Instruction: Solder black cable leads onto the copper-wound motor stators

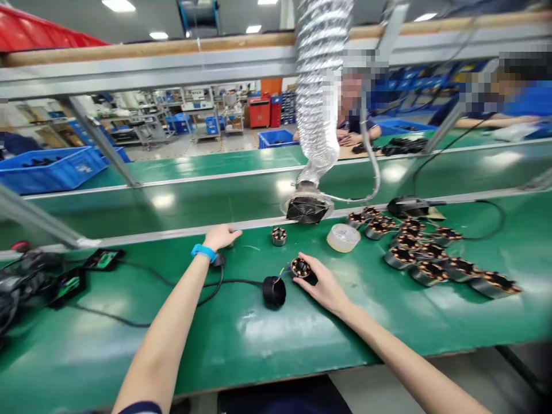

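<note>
My right hand (325, 286) is closed around a small motor stator (301, 267) with copper windings, its thumb and fingers on the sides. Thin yellow and blue wires run from this stator into a black cylindrical housing (274, 292), which lies on its side on the green bench. My left hand (221, 237), with a blue wristband, is at the bench's back edge beside a black plug-like piece (219, 261). Its fingers are partly hidden, so I cannot make out a hold. Another stator (279, 236) stands upright between my hands, farther back.
Several stators (429, 273) are grouped at right, near a roll of clear tape (344, 237). A silver duct with a fan (308, 207) hangs over the bench. Black cables and open cases with circuit boards (103, 260) lie at left. People sit across the bench.
</note>
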A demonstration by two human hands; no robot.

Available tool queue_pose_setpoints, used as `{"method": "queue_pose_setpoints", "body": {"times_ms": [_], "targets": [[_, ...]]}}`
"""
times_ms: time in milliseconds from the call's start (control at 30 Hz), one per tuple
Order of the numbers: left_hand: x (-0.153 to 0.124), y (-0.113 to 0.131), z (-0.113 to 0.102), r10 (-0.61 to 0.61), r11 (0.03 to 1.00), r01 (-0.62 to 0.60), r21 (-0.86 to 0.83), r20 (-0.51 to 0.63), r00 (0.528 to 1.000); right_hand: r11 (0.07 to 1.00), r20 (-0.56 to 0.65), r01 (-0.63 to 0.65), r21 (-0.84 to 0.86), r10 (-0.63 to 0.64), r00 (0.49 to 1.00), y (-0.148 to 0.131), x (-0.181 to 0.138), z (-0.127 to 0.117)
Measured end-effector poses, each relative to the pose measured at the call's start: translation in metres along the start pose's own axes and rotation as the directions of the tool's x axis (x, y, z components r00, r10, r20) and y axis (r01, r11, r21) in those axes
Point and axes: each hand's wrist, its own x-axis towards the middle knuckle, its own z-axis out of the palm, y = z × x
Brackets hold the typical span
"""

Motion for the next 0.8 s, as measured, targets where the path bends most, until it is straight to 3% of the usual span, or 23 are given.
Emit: {"method": "queue_pose_setpoints", "body": {"times_ms": [300,400,500,533,600,700,800], "targets": [[-0.026,0.037,0.035,0.198,0.913,-0.173,-0.369,0.03,0.98,0.966,0.189,0.142,0.217,-0.185,0.965,-0.023,0.049,0.043],[-0.052,0.03,0.037,0.155,0.884,-0.176,-0.433,-0.084,0.984,0.969,0.148,0.199,0.149,-0.221,0.964,-0.024,0.051,0.047],[-0.083,-0.007,0.035,0.055,0.903,-0.195,-0.384,-0.347,0.936,0.959,0.118,0.281,0.028,-0.283,0.952,-0.007,0.059,0.049],[-0.096,-0.024,0.033,-0.018,0.937,-0.137,-0.32,-0.438,0.899,0.948,0.137,0.317,0.007,-0.315,0.939,0.0,0.064,0.05],[-0.125,-0.065,0.027,-0.211,0.972,0.103,-0.213,-0.583,0.785,0.918,0.196,0.397,0.012,-0.392,0.899,0.013,0.074,0.053],[-0.168,-0.128,0.014,-0.487,0.855,0.449,-0.258,-0.697,0.527,0.889,0.24,0.458,0.02,-0.449,0.861,0.021,0.086,0.059],[-0.188,-0.184,-0.001,-0.635,0.709,0.6,-0.371,-0.706,0.314,0.886,0.192,0.463,0.021,-0.458,0.868,0.018,0.092,0.066]]}}
